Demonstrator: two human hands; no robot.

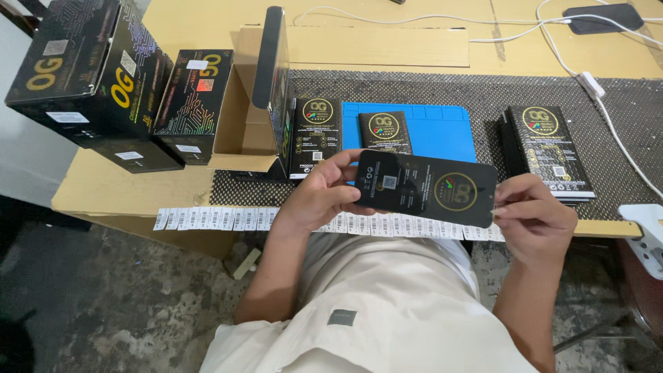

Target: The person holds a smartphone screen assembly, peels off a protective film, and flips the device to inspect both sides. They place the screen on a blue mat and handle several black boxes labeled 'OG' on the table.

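I'm looking down at one flat black packet (pixel 425 188), a slim sleeve with gold round marks, and it's being held level between both hands just in front of the blue mat (pixel 442 135), out over the table's near edge. The left hand (pixel 324 197) is curling around the packet's left end, thumb on top and fingers underneath. The right hand (pixel 535 214) is pinching the packet's right end between thumb and fingertips.

Working outward from the blue mat: one smaller black packet (pixel 385 131) is lying on the mat's left part. Just left of the mat, one more black packet (pixel 316 136) is lying flat, and beside that one open cardboard box (pixel 242 114) is sitting with one tall black box (pixel 276 83) standing upright in it. Further left of the mat I'm counting three black cartons: one big carton (pixel 90 65), one flatter carton (pixel 131 155) under it, and one narrow carton (pixel 193 103) next to them. Right of the mat, one stack of black packets (pixel 549 148) is resting on the dark mesh sheet (pixel 414 86); can't tell how many are in it. Along the table edge nearest me, one long strip of white barcode stickers (pixel 214 218) is running below the mat. Behind the mat, two white cables (pixel 525 31) are trailing towards one dark phone (pixel 602 17).
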